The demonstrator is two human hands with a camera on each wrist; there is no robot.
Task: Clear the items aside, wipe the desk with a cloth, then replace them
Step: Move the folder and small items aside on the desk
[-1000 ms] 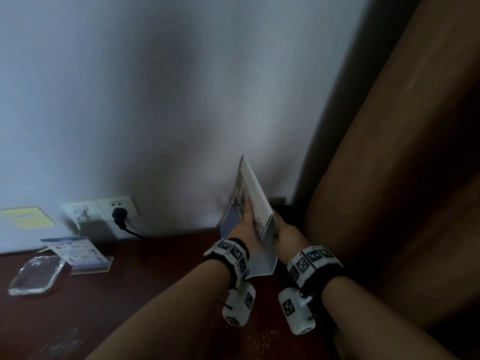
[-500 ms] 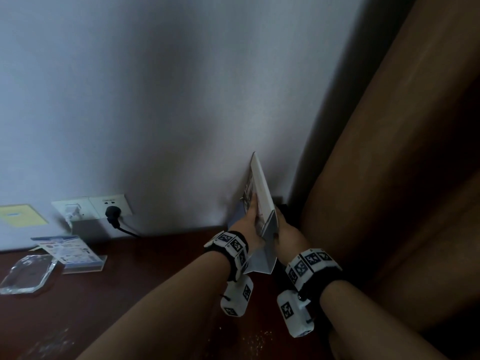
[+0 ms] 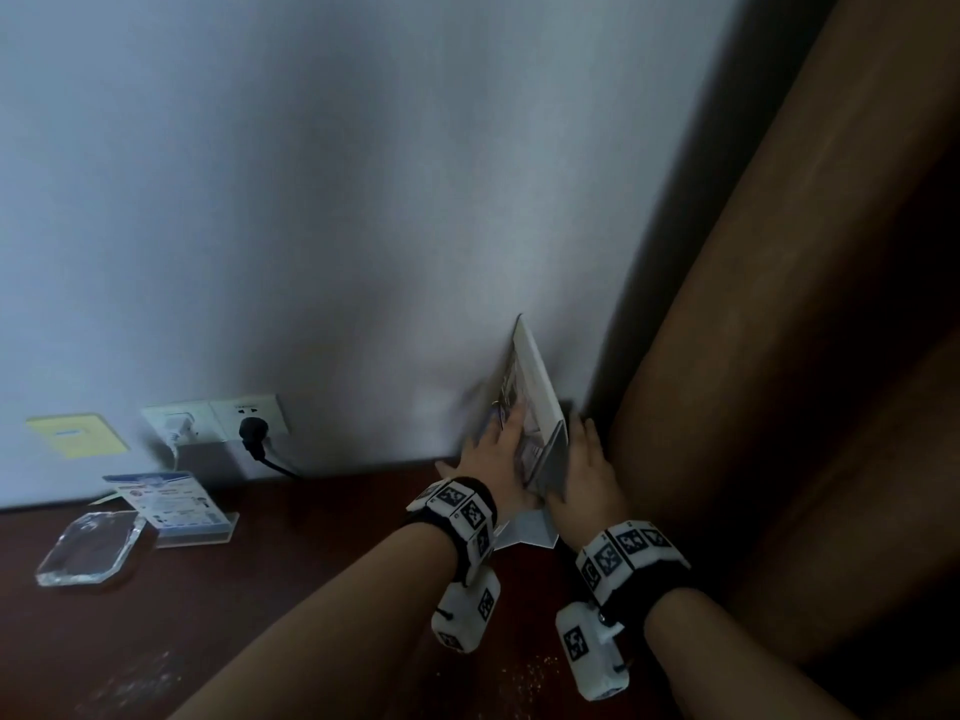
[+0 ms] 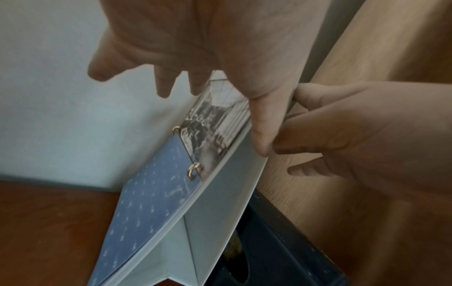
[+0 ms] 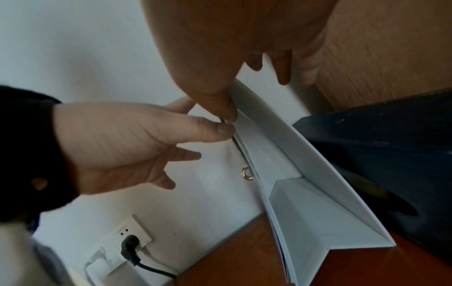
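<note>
A ring-bound tent desk calendar (image 3: 535, 387) (image 4: 220, 203) (image 5: 293, 193) stands on the dark wooden desk (image 3: 260, 615), close to the white wall at the back right corner. My left hand (image 3: 498, 449) (image 4: 220, 58) (image 5: 117, 139) is at its photo side. The thumb touches the top ridge and the fingers are spread loosely. My right hand (image 3: 587, 470) (image 4: 367, 135) (image 5: 232, 48) straddles the ridge, thumb on the page side and fingers along the grey back panel.
A dark blue box (image 4: 281, 241) (image 5: 391, 154) sits just right of the calendar, against a brown wood-grain panel (image 3: 779, 356). At the far left are a clear acrylic block (image 3: 88, 553), a card in a stand (image 3: 171, 504) and a wall outlet (image 3: 252, 428) with a black plug. Crumbs (image 3: 524, 672) lie near me.
The calendar has shifted right and back toward the wall corner with both hands on it. My left fingers have loosened on its photo side.
</note>
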